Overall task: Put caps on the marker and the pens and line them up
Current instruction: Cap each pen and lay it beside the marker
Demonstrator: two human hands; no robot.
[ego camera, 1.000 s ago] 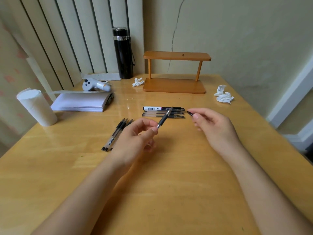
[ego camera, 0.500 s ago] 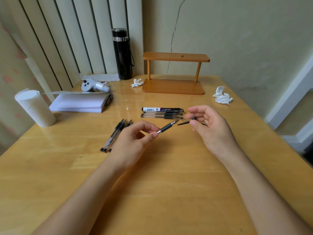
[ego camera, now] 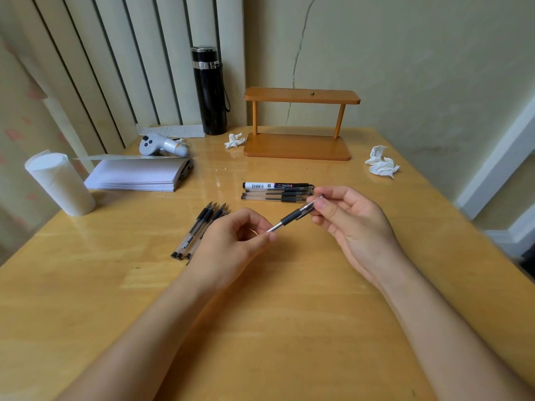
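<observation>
My left hand (ego camera: 231, 241) pinches the rear of a clear pen with a black grip (ego camera: 291, 219), held above the table. My right hand (ego camera: 351, 224) pinches the pen's front end, where a cap sits over the tip. Behind the hands, a white and black marker (ego camera: 275, 185) lies in a row with two capped pens (ego camera: 275, 196). A bunch of uncapped pens (ego camera: 198, 231) lies to the left, partly hidden by my left hand.
A paper roll (ego camera: 59, 183) and a white notepad (ego camera: 139, 175) sit at the left. A grey handheld device (ego camera: 162, 144), a black flask (ego camera: 210, 91), a wooden shelf (ego camera: 298, 146) and crumpled tissues (ego camera: 382, 164) lie further back.
My right hand moved left with the cap and met the pen's tip. The pen in my left hand tilted down toward level, and the cap now sits on it.
</observation>
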